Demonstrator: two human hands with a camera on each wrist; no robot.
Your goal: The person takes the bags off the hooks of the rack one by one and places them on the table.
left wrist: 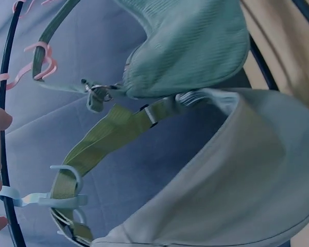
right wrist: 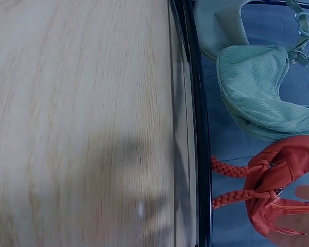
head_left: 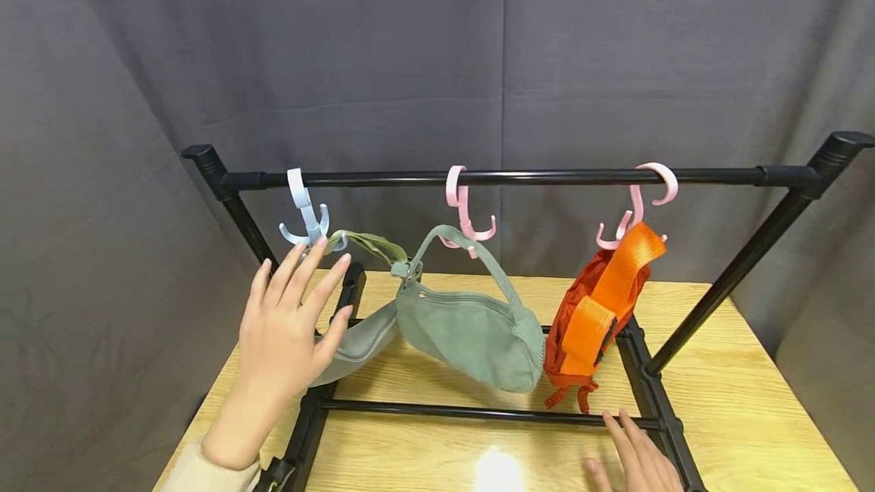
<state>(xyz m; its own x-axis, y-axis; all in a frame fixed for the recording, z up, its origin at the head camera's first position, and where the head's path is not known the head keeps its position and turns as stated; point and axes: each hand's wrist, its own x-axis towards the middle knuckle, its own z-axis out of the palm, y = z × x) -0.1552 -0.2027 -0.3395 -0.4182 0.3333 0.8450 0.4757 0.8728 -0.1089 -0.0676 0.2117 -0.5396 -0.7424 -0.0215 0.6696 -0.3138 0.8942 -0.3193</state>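
My left hand (head_left: 287, 332) is raised with its fingers spread and holds nothing. Its fingertips overlap the lower part of a light blue hook (head_left: 304, 207) in the head view. From that hook a grey bag (left wrist: 221, 175) hangs by its olive strap (left wrist: 105, 136). Beside it a green corduroy handbag (head_left: 465, 325) hangs by its handle on a pink hook (head_left: 465, 207). An orange-red bag (head_left: 595, 317) with braided cords hangs on another pink hook (head_left: 663, 181). Low at the right, my right hand (head_left: 639, 458) has its fingers extended near the rack's lower bar, partly out of frame.
The black rack (head_left: 547, 177) carries all the hooks on its top bar. Its sloping posts and lower bar (head_left: 465, 411) stand on a light wooden table (head_left: 410, 454). Grey curtains (head_left: 383, 59) hang behind and at both sides.
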